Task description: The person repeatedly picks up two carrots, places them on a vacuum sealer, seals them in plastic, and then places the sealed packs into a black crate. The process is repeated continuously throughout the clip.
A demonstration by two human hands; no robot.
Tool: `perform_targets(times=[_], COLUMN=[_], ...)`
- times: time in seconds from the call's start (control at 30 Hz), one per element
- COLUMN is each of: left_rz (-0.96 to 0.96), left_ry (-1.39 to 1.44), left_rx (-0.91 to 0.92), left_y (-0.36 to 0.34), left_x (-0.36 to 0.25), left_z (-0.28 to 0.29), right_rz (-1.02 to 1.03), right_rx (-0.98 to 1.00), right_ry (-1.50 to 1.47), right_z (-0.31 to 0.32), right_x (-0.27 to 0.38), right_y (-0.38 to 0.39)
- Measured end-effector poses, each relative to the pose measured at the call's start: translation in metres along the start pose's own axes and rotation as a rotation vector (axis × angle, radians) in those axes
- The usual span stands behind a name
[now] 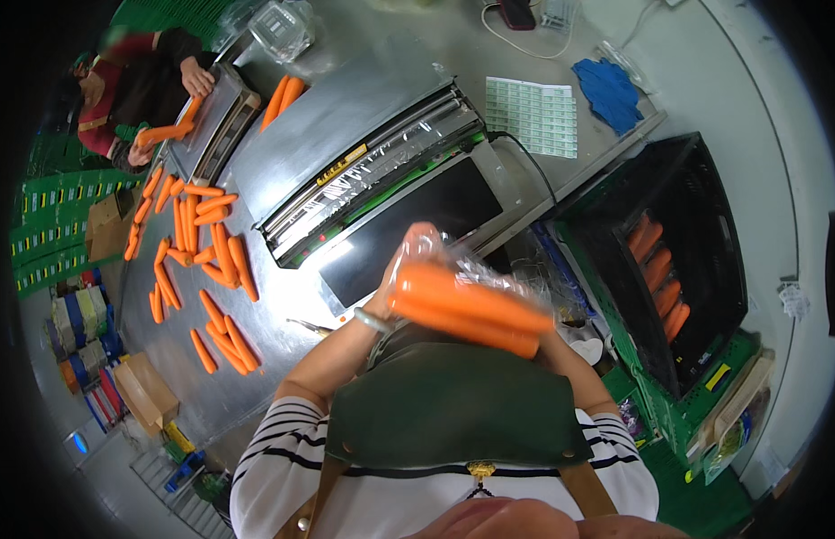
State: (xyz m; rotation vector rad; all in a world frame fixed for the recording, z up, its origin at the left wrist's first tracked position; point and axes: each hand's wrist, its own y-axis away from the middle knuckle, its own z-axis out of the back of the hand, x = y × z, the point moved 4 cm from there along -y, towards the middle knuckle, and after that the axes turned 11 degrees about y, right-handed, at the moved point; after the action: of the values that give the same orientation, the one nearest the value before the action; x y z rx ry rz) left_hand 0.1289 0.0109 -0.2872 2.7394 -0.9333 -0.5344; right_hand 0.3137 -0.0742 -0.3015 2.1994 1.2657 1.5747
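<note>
In front of my chest is a pack of carrots (471, 305) in clear plastic film, slightly blurred by motion. My left hand (407, 260) is closed around the pack's left end, film bunched over the fingers and a pale bangle on the wrist. The right forearm reaches up to the pack's right end, but that hand is hidden behind the carrots and film. Beyond the pack stands a wrapping machine (373, 166) with a film roller and a dark flat plate (413, 229). A black crate (705, 234) on my right contains several packed carrots (658, 269).
Loose carrots (202, 225) are scattered on the metal table (283, 332) at left. Behind them a co-worker's hands (195, 79) handle carrots at a scale (224, 126). A label sheet (532, 117), blue glove (608, 94) and phone (516, 13) lie at the back.
</note>
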Motion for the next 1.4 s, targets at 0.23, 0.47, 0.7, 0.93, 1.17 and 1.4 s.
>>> perform_targets(times=[0.23,0.47,0.7,0.93,1.17,1.4], left_rz=[0.333,0.444,0.234,-0.04,-0.096,-0.02], left_ry=[-0.029,-0.518,-0.276,0.251,0.148,0.204], left_rx=[0.507,0.011,0.003,0.055,-0.007,0.006], left_y=[0.042,0.024,-0.001,-0.097,-0.097,-0.099], left_x=[0.023,0.011,0.008,-0.044,-0.062,-0.053], left_z=[-0.128,-0.127,-0.093,-0.051,-0.053,-0.047], right_rz=[0.278,0.717,0.393,0.684,0.001,-0.175], right_rx=[0.171,0.067,-0.281,-0.308,-1.731,-1.623], right_ry=[0.581,0.719,0.185,0.067,0.761,0.857], right_z=[-0.04,0.024,0.074,0.133,0.309,0.318], right_x=[0.117,0.147,0.115,0.163,0.073,0.072], right_y=[0.043,0.099,0.053,-0.034,-0.099,-0.099])
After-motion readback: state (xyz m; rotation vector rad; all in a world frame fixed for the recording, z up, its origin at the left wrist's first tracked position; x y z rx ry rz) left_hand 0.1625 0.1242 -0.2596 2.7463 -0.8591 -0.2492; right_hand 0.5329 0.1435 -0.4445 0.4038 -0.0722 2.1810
